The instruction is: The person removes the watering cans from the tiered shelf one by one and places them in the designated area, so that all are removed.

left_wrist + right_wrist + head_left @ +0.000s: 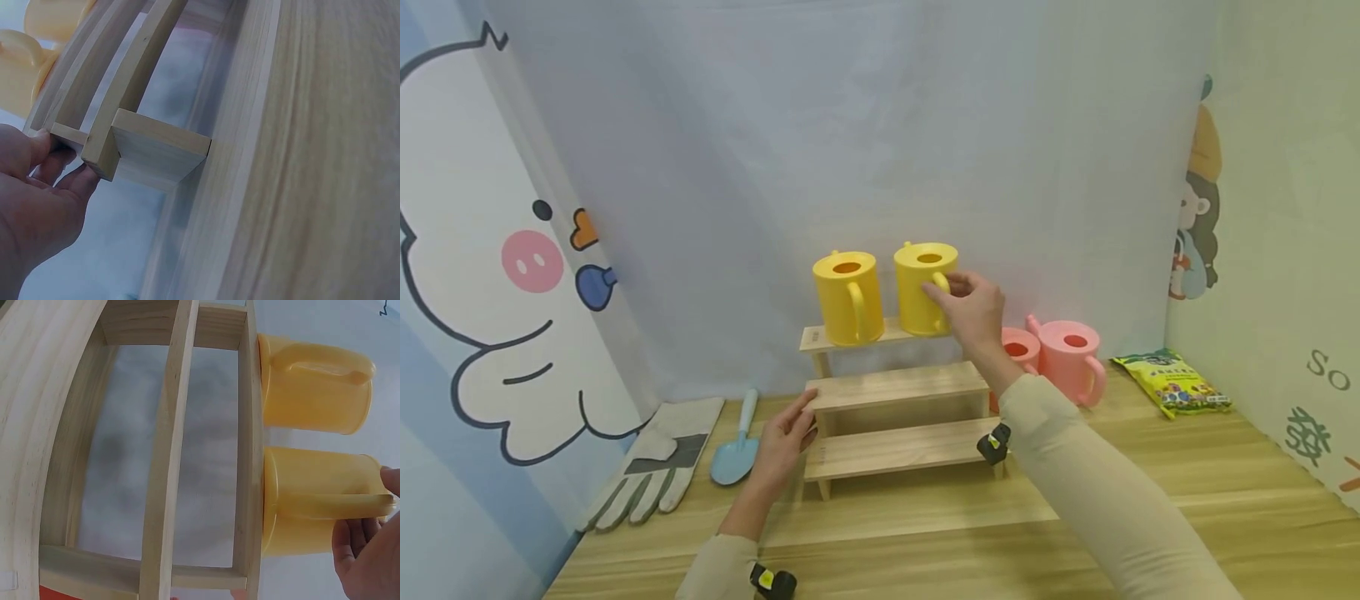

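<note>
Two yellow watering cans stand side by side on the top step of a three-step wooden stand [895, 387]. My right hand [976, 312] holds the right-hand yellow watering can [917, 292] by the upper part of its handle, as the right wrist view also shows, with the can's base on the step. The left-hand yellow watering can [847, 302] has its handle turned toward me. At the stand's left end, my left hand [784, 443] pinches the end of the middle step, its thumb and fingers at the wood in the left wrist view [47, 194].
Behind my right forearm stand two pink watering cans, one [1070, 358] plainly visible, the other [1021, 348] partly hidden. A yellow packet [1172, 383] lies at the far right. Left of the stand are a light-blue trowel [735, 460] and a grey-white glove [658, 458]. A curtain hangs behind.
</note>
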A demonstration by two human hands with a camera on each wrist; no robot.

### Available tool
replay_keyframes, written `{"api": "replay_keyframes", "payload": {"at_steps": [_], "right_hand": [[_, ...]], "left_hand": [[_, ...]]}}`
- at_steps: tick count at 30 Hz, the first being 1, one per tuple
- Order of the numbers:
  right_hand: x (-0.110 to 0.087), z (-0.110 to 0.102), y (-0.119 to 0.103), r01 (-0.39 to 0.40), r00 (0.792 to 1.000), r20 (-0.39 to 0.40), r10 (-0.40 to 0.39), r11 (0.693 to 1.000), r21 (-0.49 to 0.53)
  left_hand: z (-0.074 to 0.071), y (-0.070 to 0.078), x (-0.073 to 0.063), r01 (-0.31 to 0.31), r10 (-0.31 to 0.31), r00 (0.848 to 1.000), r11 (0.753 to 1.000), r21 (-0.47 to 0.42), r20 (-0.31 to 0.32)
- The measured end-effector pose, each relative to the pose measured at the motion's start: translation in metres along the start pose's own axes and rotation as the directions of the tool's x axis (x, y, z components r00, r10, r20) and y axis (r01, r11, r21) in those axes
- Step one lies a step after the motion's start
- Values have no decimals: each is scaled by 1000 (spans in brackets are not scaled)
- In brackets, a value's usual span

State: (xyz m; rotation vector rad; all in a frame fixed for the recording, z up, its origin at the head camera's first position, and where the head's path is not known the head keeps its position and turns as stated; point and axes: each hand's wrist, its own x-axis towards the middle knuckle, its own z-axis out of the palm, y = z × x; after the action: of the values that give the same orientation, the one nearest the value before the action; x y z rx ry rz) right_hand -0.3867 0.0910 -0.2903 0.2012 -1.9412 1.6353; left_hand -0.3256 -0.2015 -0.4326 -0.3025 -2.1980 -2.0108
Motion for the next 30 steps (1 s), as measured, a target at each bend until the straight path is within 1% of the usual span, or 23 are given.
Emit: {"api": "replay_keyframes", "payload": {"at_steps": [8,13,17,19,23,26,30], "right_hand": [[-2,5,-1,2,999,-50,-2,1000,5],[-4,4,-1,-15,996,-93,16,1000,9],[-3,2,-1,-18,993,-119,16,1000,-9],[-2,1,-1,-24,993,-116,22,1000,-15],[0,0,-3,-51,994,-92,52,999,17],[1,-2,-3,-80,993,-80,84,995,51],[1,-3,-1,-113,990,-72,120,989,95]], "left_hand": [[0,-1,-1,5,-5,1000,1000,-1,-19],[0,0,-2,-3,3,1000,1000,1,-10],[-1,1,-2,-3,3,1000,1000,-2,-7],[-1,1,-2,-4,4,1000,1000,-1,-12],[-2,2,0,-15,15,1000,1000,-4,-19],[-2,2,0,-26,26,1000,1000,-9,-6],[-1,1,0,-19,19,1000,1000,-16,5]]}}
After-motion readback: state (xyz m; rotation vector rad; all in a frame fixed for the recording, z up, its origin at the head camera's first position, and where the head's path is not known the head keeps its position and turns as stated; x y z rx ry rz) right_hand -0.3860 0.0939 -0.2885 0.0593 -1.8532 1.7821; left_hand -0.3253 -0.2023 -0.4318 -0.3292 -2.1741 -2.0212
